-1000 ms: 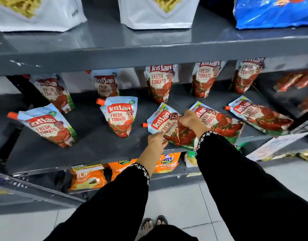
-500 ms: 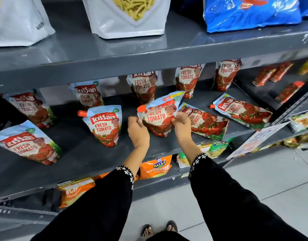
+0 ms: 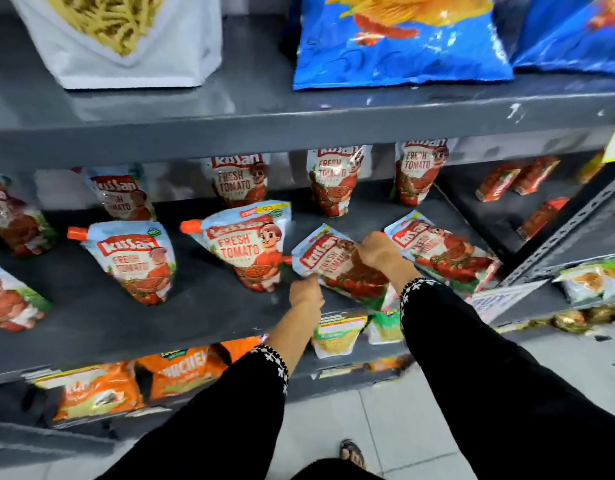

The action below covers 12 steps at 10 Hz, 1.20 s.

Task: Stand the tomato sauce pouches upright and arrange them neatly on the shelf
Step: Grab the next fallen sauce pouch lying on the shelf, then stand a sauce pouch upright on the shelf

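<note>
Grey metal shelf (image 3: 195, 317), glossy flat pouch (image 3: 337, 265), both hands (image 3: 379, 251) gripping

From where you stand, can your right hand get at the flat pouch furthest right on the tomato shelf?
Probably yes: the far-right pouch lies beside the right hand, nothing between them, but that hand is gripping the middle flat pouch.

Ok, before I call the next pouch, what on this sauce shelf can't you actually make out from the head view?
- Flat pouch under both hands: the right hand covers its top edge, the left hand its lower corner; grip unclear.
- Back-row pouches: tops hidden behind the upper shelf lip.
- Leftmost pouch: cut off by the frame edge.
- Small print on all pouches: motion-blurred.
</note>
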Tool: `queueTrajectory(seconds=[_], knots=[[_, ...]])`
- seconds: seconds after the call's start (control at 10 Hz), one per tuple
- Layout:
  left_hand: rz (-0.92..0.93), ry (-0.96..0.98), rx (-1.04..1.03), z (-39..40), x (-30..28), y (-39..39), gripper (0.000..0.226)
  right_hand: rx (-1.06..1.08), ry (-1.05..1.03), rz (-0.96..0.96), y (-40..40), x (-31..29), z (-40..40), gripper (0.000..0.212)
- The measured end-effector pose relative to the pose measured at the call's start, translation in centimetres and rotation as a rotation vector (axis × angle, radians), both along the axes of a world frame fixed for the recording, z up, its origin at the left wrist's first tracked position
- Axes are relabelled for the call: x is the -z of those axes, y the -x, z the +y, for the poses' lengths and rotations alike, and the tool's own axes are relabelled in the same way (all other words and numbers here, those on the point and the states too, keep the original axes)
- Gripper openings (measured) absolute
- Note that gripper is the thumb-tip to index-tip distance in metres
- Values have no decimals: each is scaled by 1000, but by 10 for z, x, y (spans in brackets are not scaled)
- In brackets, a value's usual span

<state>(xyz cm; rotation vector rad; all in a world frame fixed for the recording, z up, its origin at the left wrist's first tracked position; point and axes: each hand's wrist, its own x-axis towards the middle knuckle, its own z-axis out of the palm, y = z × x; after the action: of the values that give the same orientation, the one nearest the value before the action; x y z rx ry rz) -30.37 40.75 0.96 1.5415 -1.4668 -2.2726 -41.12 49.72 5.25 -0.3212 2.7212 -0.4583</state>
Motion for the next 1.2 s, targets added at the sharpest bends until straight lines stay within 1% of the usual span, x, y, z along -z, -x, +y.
queueTrajectory(seconds=[0.1, 0.2, 0.3, 0.4, 0.5, 0.6, 0.7, 0.8, 0.9, 1.0, 1.1, 1.2], knots=[[8, 11, -101, 18, 9, 28, 25, -66, 30, -98, 23, -1, 16, 29], [-39, 88, -139, 20, 10, 34, 38, 39, 253, -389, 32, 7, 27, 32], [-100, 197, -150, 25, 4, 33, 34, 56, 359, -391, 33, 12, 32, 33], [-169, 410, -145, 34, -14, 37, 35, 150, 525, -254, 41, 22, 31, 38], [-98, 687, -117, 39, -43, 49, 31, 249, 802, -214, 46, 20, 39, 42], [81, 919, -54, 38, -58, 57, 16, 326, 1068, -180, 51, 15, 47, 45], [147, 985, 37, 38, -50, 59, 16, 308, 1139, -133, 48, 18, 52, 45], [154, 930, 27, 39, -42, 59, 12, 256, 1098, -122, 48, 19, 58, 35], [90, 686, -79, 45, -33, 61, 31, 275, 1085, -99, 62, 12, 65, 37], [85, 373, -66, 62, -21, 76, 38, 324, 893, 98, 77, 5, 86, 39], [113, 108, 19, 88, -24, 92, 24, 244, 429, 217, 100, 8, 119, 37], [111, -28, 112, 113, -26, 108, 31, 202, 67, 53, 123, 16, 147, 54]])
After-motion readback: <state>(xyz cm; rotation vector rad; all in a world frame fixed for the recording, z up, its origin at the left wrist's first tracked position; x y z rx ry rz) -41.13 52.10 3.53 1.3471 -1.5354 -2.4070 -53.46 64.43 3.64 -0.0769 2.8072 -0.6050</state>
